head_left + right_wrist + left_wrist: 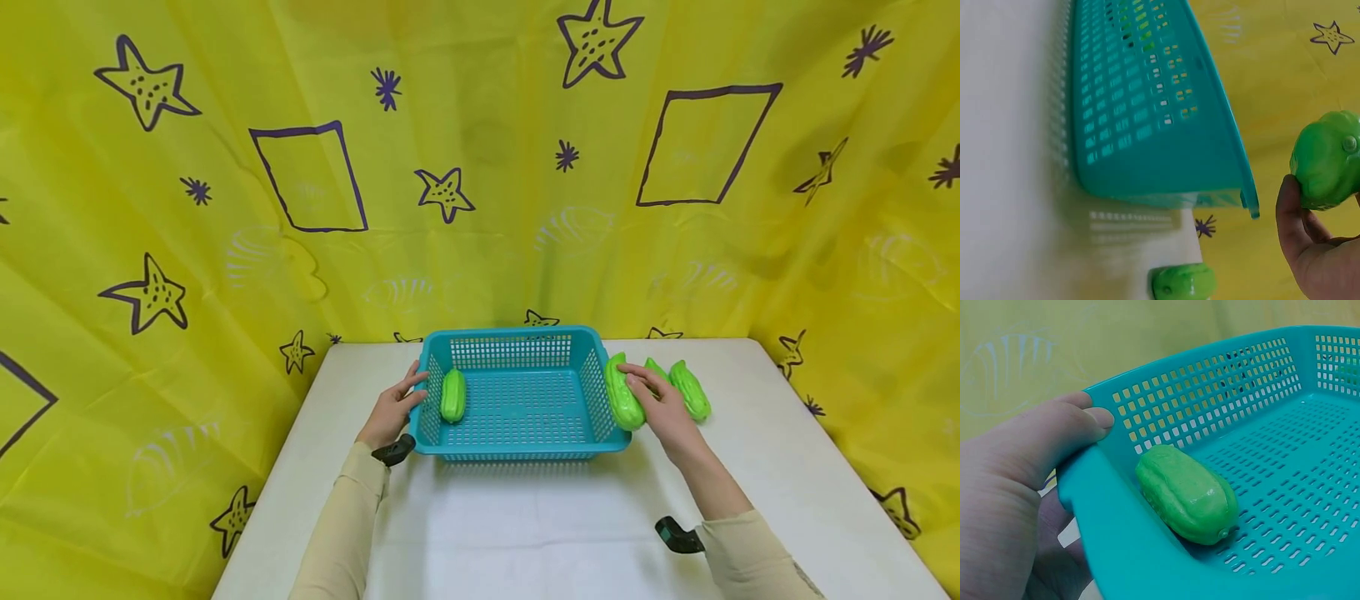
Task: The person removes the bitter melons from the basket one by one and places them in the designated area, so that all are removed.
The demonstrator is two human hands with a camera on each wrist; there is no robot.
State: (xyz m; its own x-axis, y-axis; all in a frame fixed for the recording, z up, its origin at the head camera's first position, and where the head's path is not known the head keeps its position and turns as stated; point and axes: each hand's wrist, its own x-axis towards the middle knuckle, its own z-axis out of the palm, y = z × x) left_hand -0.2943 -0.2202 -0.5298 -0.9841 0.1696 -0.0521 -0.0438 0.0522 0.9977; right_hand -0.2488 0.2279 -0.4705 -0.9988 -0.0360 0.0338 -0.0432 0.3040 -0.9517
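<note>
Basket [517,408] sits on the tabletop [517,525], and I use it to say where things are from far away. The right hand [670,417] pinches a held veggie [622,396], green and bumpy, a bit higher than the right rim of the basket and near it. I can't tell if any of it is over the inside. My biggest worry is a slip. Its skin looks shiny and the fingers don't wrap all of it, so it could turn or pop out. If it fell, it could hit the rim and roll off outside the basket. If it went across too low, it could bump that rim and shove the basket to the left.

The left hand [390,414] pinches the left rim of the basket, and I think that helps it not slide. But a hard pull there could tip it. An inner veggie [453,396] lies in the basket by its left wall, and I guess it could roll then.

A near veggie [655,367] and a far veggie [690,390] lie on the tabletop, right of the basket. The near one is partly hidden by the right hand, so a low wrist might knock it.
</note>
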